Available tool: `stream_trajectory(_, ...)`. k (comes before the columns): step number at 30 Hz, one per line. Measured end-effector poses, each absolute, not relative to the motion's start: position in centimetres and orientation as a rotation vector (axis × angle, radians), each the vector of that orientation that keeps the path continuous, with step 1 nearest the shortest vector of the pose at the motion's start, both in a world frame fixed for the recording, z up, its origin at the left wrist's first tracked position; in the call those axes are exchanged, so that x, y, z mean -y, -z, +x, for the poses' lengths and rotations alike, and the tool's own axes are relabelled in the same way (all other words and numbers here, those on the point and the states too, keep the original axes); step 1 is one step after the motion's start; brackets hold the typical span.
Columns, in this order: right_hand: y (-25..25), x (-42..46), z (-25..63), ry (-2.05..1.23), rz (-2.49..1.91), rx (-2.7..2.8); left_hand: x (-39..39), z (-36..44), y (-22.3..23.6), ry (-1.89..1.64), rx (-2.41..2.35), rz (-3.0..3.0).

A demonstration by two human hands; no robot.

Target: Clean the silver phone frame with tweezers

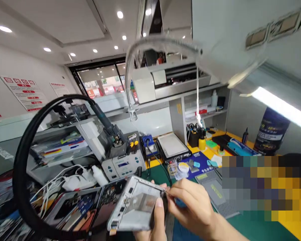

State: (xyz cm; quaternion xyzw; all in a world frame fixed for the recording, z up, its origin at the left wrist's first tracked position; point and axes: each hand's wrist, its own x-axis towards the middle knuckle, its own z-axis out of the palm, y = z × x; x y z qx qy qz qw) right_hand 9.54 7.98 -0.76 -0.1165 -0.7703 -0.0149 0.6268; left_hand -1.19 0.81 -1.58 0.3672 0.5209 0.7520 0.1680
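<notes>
My left hand [158, 217] holds an opened phone frame [137, 204], a silvery metal shell with cut-outs and small parts along one edge. The thumb presses on its inner face, and fingertips show behind the far edge. My right hand [190, 201] is closed in a pinch at the frame's right corner. Whatever sits between those fingertips is too small to make out. Something blue shows beneath the right palm, mostly hidden. The frame is tilted above a green mat [256, 226].
Left of my hands lie several phone parts [85, 207] beside a black hose [17, 160]. A grey soldering station [125, 165], a flat heating plate [172, 145] and a grey tool pad [218, 194] stand beyond. A lit lamp [286, 107] hangs at right.
</notes>
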Motion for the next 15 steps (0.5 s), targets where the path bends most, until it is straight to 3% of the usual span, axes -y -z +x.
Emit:
stream_trajectory(7,0.7,-7.4,10.3,-0.035,-0.28,1.801,-0.3,-1.5,3.0,-2.124,-1.251,0.84)
stream_trajectory(15,0.2,-7.1,10.7,-0.112,-0.261,1.854,-0.3,-2.6,3.4,-2.133,-1.433,0.951)
